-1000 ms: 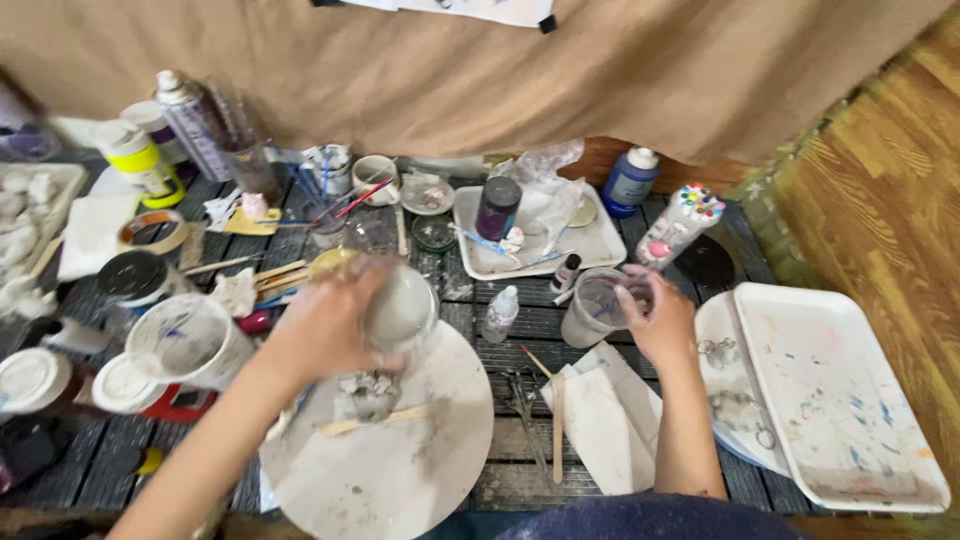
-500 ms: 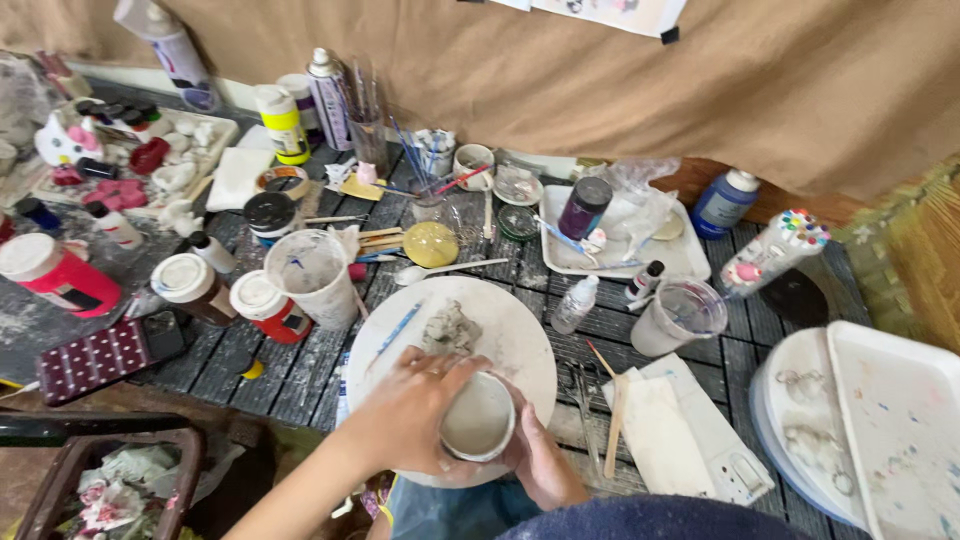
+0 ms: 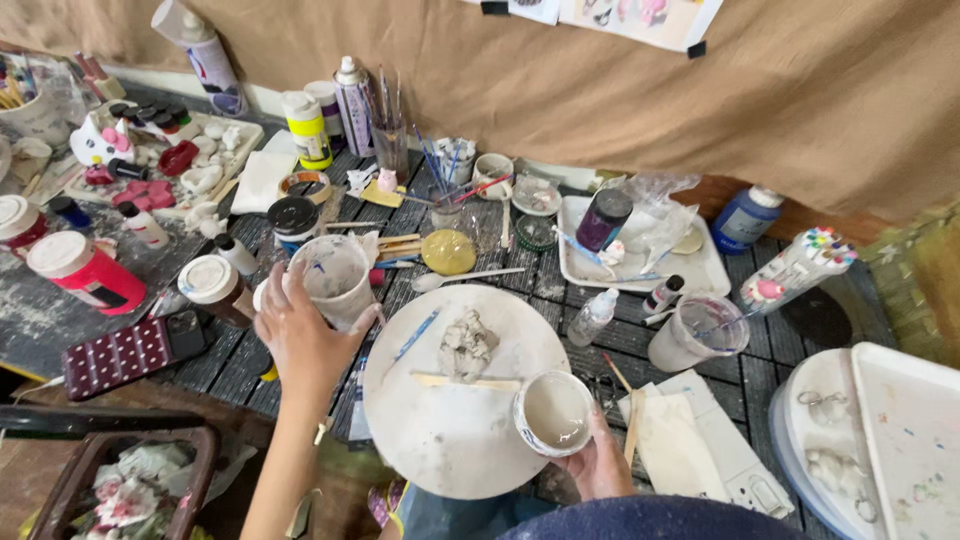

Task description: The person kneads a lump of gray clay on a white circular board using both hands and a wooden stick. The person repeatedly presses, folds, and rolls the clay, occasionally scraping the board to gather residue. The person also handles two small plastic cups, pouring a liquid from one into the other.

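Observation:
My right hand (image 3: 598,462) holds a small white bowl (image 3: 553,412) of pale grey liquid at the near edge of a round white board (image 3: 440,430). My left hand (image 3: 300,335) is wrapped around a white plastic cup (image 3: 335,278) standing left of the board. On the board lie a grey lump of clay (image 3: 468,343), a blue-handled tool (image 3: 414,335) and a flat wooden stick (image 3: 465,381).
Paint bottles, spray cans and jars of brushes crowd the back of the slatted table. A clear cup of water (image 3: 697,332) and a white tray (image 3: 640,255) stand right of the board, a paint palette (image 3: 905,440) at far right, a phone (image 3: 130,350) at left.
My left hand has let go of the bowl and moved left to the white cup. The right hand now holds the bowl alone at the board's right edge. The view shifted.

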